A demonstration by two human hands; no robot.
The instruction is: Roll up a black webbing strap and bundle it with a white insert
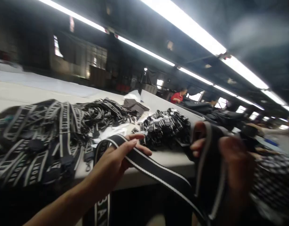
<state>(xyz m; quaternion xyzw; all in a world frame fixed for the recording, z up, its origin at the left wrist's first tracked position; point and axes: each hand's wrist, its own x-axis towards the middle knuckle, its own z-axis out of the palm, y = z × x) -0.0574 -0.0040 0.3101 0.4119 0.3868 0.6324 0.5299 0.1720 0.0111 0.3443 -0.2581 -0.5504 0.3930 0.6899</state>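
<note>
A black webbing strap (158, 168) with white edge lines runs between my two hands. My left hand (122, 150) pinches it between thumb and fingers, and one length with pale lettering hangs below that wrist. At the right, my right hand (233, 157) grips a folded loop of the same strap; motion blurs it. On the table beyond my left hand lies a large heap of lettered straps (64, 125) with black buckles and metal hooks. Past my fingertips sits a second pile of bundled straps (163, 127).
The pale table (168, 158) stretches away to the left and back. Dark grey folded pieces (136, 106) and white plastic lie between the piles. A person in red (177, 96) is farther back, near dark material. Checked fabric (273, 179) lies at the right.
</note>
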